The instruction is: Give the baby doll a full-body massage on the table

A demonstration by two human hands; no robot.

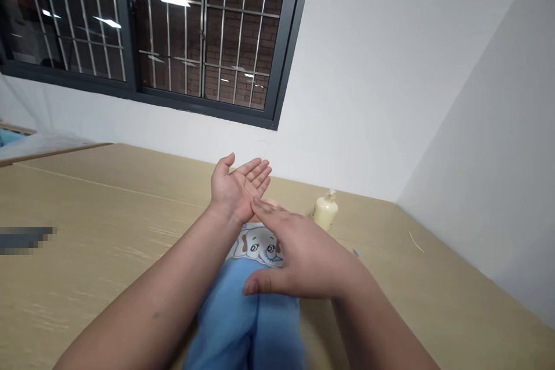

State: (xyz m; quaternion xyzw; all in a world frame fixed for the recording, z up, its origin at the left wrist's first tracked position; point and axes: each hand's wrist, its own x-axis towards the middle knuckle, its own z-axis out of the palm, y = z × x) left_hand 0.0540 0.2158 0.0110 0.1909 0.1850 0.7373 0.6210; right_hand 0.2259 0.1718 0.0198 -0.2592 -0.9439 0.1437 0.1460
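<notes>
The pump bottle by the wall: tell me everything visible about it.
The pump bottle is small and pale cream-yellow, apparently plastic, with a rounded body and a matching pump head on top. It stands upright on the wooden surface near the white wall, beyond the right hand, which hides its lower left part. Neither hand touches it.

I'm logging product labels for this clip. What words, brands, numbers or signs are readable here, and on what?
None can be read.
Cream pump bottle: no legible label.
Blue baby garment: only an elephant picture, no words.
Grey patch on the table: pixelated, unreadable.
</notes>
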